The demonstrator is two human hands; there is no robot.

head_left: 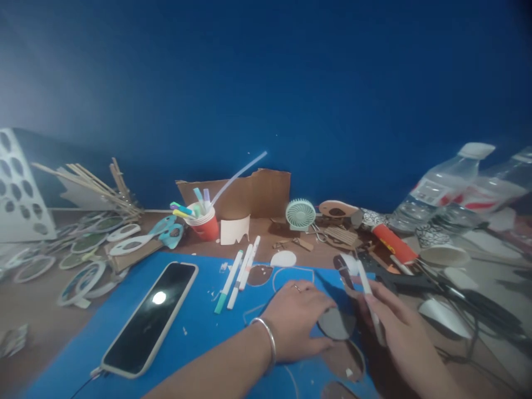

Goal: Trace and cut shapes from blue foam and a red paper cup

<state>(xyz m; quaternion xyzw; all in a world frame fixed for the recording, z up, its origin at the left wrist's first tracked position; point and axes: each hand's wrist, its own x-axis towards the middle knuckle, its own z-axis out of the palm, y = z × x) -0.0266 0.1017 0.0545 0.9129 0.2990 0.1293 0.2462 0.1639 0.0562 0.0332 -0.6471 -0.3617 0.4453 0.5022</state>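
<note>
Left hand (300, 318) lies flat, fingers together, pinning a grey card disc (336, 324) to the blue mat (199, 332). Right hand (397, 327), just beside the disc, is clamped on a white pen (368, 293) w/ tip up. Phone (150, 317) lies well left of both.

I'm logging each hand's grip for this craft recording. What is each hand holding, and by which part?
The right hand holds a white pen by its lower barrel, tip end pointing up and away. The left hand grips nothing; it presses flat on a grey cardboard disc.

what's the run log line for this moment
left hand: pressing grey disc | right hand: holding white pen | surface: blue mat
</note>
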